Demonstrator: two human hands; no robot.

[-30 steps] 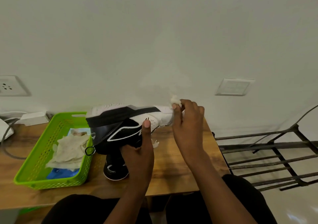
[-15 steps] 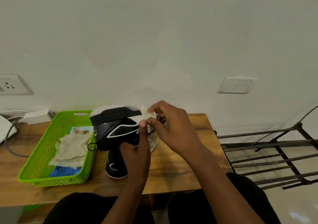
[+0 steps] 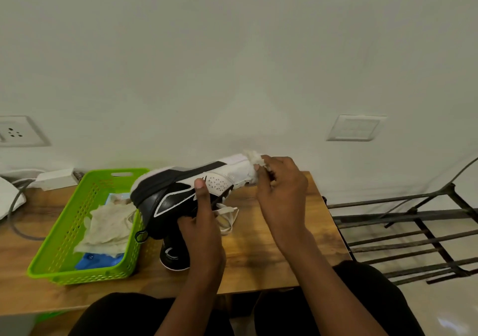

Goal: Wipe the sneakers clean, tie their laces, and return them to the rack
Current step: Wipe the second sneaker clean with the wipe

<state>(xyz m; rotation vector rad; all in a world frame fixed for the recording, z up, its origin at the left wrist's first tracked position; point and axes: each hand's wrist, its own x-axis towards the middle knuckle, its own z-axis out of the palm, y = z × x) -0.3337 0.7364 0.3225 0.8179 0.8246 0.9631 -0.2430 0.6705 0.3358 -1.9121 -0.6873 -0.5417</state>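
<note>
Rag (image 3: 252,158) back toeward; basket (image 3: 64,222) beside sneaker (image 3: 176,196)

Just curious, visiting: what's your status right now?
Left hand grips sneaker. Right hand pinches wipe at its toe. Second sneaker on table. Nothing blocking.

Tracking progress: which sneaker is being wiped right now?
The raised sneaker, gripped by the left hand, with the right hand holding a cloth at its white toe. The other sneaker sits on the table below it.
</note>
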